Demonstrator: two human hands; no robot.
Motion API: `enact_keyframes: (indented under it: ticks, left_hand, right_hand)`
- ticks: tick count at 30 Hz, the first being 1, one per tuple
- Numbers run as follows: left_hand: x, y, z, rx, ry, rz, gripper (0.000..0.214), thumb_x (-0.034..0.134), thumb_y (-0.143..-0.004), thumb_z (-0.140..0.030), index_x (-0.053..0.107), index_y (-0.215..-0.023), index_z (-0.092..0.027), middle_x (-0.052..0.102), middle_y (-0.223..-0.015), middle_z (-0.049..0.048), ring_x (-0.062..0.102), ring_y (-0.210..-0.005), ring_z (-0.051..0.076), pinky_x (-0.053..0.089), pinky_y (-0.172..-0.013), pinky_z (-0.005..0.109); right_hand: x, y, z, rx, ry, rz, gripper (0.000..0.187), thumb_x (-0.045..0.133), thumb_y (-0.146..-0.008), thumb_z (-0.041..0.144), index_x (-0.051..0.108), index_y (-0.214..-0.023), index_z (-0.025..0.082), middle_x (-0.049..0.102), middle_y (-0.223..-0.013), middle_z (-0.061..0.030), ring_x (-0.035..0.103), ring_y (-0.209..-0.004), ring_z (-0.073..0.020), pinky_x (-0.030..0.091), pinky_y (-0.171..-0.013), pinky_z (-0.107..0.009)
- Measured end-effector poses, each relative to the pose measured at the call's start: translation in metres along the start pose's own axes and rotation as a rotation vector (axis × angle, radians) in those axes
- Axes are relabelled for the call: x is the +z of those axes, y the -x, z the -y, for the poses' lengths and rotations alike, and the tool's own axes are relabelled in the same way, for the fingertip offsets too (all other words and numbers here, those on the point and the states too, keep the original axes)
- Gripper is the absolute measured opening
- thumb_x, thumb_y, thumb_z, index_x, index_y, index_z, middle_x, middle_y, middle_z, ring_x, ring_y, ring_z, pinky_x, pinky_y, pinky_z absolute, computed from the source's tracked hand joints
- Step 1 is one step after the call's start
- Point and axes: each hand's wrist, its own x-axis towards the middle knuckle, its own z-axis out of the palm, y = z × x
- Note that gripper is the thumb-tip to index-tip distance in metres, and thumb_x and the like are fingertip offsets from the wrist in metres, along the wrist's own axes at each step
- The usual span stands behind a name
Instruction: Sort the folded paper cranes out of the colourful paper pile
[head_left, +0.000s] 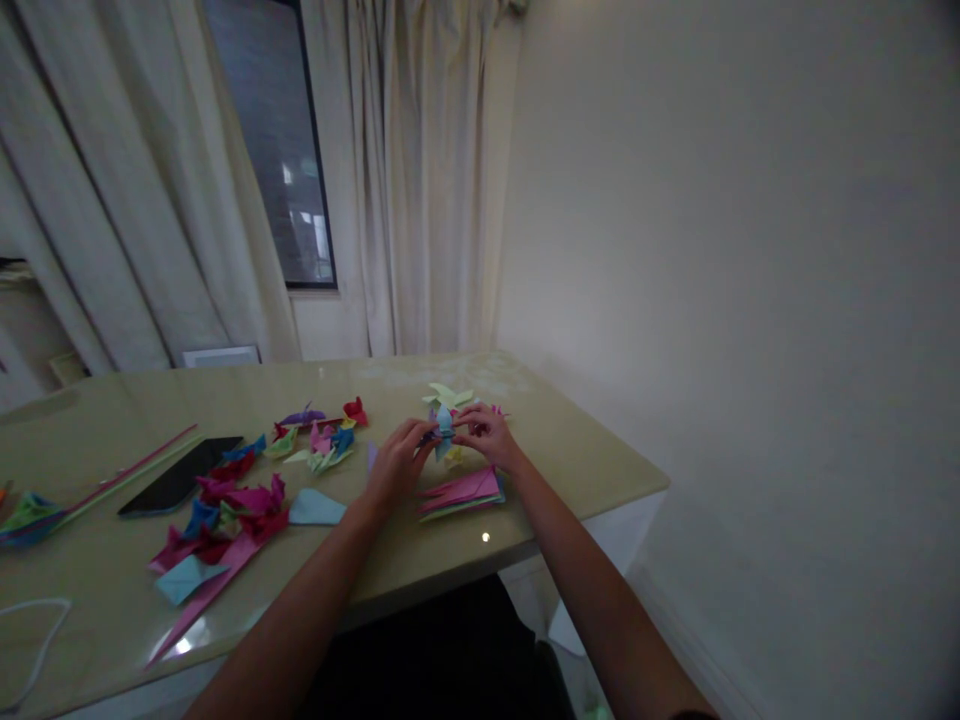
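Note:
Between my hands is a light blue folded paper piece (445,420), held over the table toward its right end. My left hand (405,455) pinches its left side, and my right hand (486,432) pinches its right side. Below them on the tabletop lies a stack of folded papers (466,492), pink on top with green and blue under it. Behind my hands sits a pale green folded paper piece (450,395). Pink and yellow paper bits show partly around my fingers. Left of my left forearm rests a flat light blue folded paper (316,507).
A pile of coloured paper foldings (240,510) covers the left middle of the table (592,465), beside a dark flat tablet-like slab (180,478). More foldings (322,440) lie behind. Thin coloured sticks (127,480) and a white cable (45,620) are at far left. A wall (720,280) stands right.

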Motion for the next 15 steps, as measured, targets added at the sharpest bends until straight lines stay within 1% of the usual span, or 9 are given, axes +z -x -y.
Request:
enact_keyframes:
  ticks: [3,6,9,11,13,15]
  left_hand:
    - [0.002,-0.001,-0.002,0.02,0.016,-0.003,0.019,0.059,-0.103,-0.034,0.07,-0.116,-0.026,0.074,-0.107,0.0052,0.072,-0.099,0.021,0.057,-0.089,0.032]
    - [-0.001,-0.001,-0.002,0.008,0.009,-0.032,0.018,0.059,-0.104,-0.035,0.07,-0.114,-0.025,0.073,-0.107,0.0055,0.072,-0.098,0.02,0.057,-0.087,0.031]
    - [-0.007,0.0,0.002,-0.037,-0.019,-0.081,0.019,0.058,-0.104,-0.034,0.07,-0.113,-0.023,0.073,-0.107,0.0068,0.072,-0.097,0.021,0.057,-0.086,0.032]
    - [-0.011,0.001,0.005,-0.073,-0.042,-0.107,0.019,0.057,-0.104,-0.034,0.069,-0.111,-0.022,0.073,-0.105,0.0069,0.071,-0.095,0.021,0.056,-0.084,0.032]
    - [-0.013,0.001,0.007,-0.106,-0.064,-0.12,0.018,0.058,-0.104,-0.034,0.069,-0.111,-0.022,0.072,-0.104,0.0068,0.071,-0.093,0.021,0.056,-0.083,0.033]
    - [-0.014,0.001,0.008,-0.131,-0.088,-0.116,0.018,0.058,-0.103,-0.034,0.069,-0.11,-0.022,0.072,-0.105,0.0071,0.071,-0.093,0.022,0.056,-0.083,0.033]
  right_hand:
    - [0.002,-0.001,0.002,-0.003,-0.024,-0.004,0.036,0.087,-0.075,0.061,0.083,-0.083,0.026,0.07,-0.102,-0.0057,0.063,-0.079,-0.0172,0.051,-0.066,-0.028]
    - [0.0,-0.001,0.001,0.016,-0.022,-0.085,0.034,0.085,-0.079,0.057,0.081,-0.083,0.024,0.07,-0.097,-0.0052,0.062,-0.076,-0.0164,0.05,-0.064,-0.028]
    - [-0.009,-0.002,-0.005,0.07,0.003,-0.239,0.035,0.078,-0.084,0.055,0.077,-0.087,0.021,0.067,-0.081,-0.0022,0.057,-0.064,-0.0147,0.046,-0.058,-0.027]
    - [-0.018,-0.003,-0.012,0.118,0.032,-0.352,0.037,0.073,-0.087,0.056,0.074,-0.089,0.019,0.065,-0.071,-0.0004,0.056,-0.06,-0.0153,0.046,-0.056,-0.027]
    - [-0.028,-0.005,-0.021,0.161,0.076,-0.468,0.039,0.069,-0.087,0.057,0.072,-0.09,0.018,0.067,-0.073,-0.0017,0.059,-0.064,-0.0172,0.048,-0.06,-0.028]
    - [-0.037,-0.006,-0.03,0.205,0.134,-0.585,0.04,0.064,-0.088,0.057,0.07,-0.092,0.018,0.071,-0.082,-0.0052,0.063,-0.071,-0.0195,0.051,-0.065,-0.03]
